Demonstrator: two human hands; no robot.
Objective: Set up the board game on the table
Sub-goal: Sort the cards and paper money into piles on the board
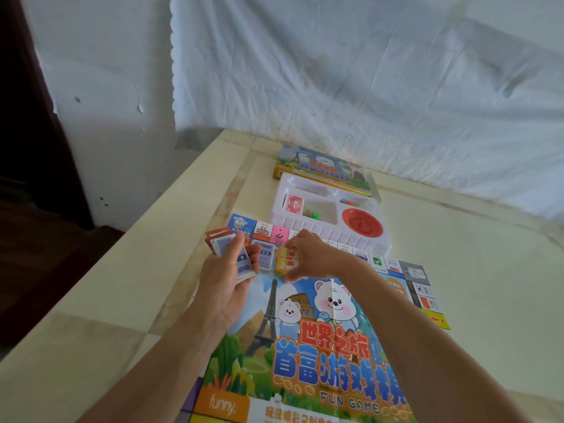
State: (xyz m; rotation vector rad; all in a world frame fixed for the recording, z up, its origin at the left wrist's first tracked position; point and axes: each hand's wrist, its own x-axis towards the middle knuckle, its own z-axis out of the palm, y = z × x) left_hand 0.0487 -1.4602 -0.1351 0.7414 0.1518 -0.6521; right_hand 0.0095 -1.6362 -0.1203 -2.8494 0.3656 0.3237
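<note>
The pale table (152,285) carries everything, and the printed game board (305,346) lies flat on it under both forearms and reaches past the fingertips. Beyond the hands, a white tray (335,236) rests on the board's far edge, with the box (317,161) behind it. In the tray a red dish (361,221) sits beyond the right hand and a red card pack (294,203) beyond the gap between the hands.

The left hand (225,279) is curled round a loose stack of cards (241,261), thumb across the top face, and the stack fans out unevenly at its far end. The right hand (311,254) arches over a small yellow deck (287,261), fingers on its far edge and thumb on its near edge, pinching it. Whether the deck already touches the board cannot be told. A blue-faced pile (267,256) lies just beside it, between the two hands.

The step in hand appears to be setting the yellow deck on its place on the board. To do it well, the person should lower it flat, square it beside the blue-faced pile without nudging that pile, and open the fingers straight upward so no top card slides. The left hand's grip wants firming, since the fanned cards look apt to slip.
</note>
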